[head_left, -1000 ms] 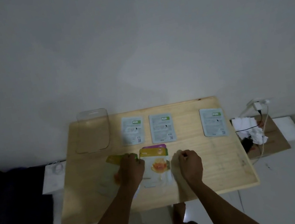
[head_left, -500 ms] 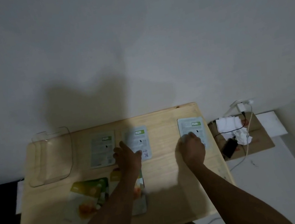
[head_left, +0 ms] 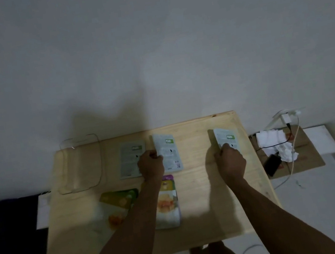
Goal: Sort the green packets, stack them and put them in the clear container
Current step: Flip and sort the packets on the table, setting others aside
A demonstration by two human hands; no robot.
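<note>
a wooden bench [head_left: 203, 227] is seen from above, w/ a clear container [head_left: 80, 163] lying at its far left corner, nothing visible inside it. three pale packets w/ green labels are laid in a row to the right of the container. the first green-label packet [head_left: 129, 162] lies flat, nearest the container. the middle green-label packet [head_left: 168, 154] is pinched at its left edge by the left hand [head_left: 151, 166], fingers closed on it, that edge lifted off the bench. the right green-label packet [head_left: 226, 139] sits well apart from the container, near the bench's right edge; it is gripped at its lower left corner by the right hand [head_left: 231, 160], fingers closed round it, left side tilted up. nearer the person than the container, a green-topped packet [head_left: 117, 204] w/ an orange picture is seen face up, and beside it a purple-topped packet [head_left: 167, 202], partly hidden under the left forearm. off the bench, far from the container on the right, a cardboard sheet [head_left: 307, 159] carries crumpled white paper [head_left: 275, 142], a black device [head_left: 273, 164] and white cables [head_left: 294, 150].
</note>
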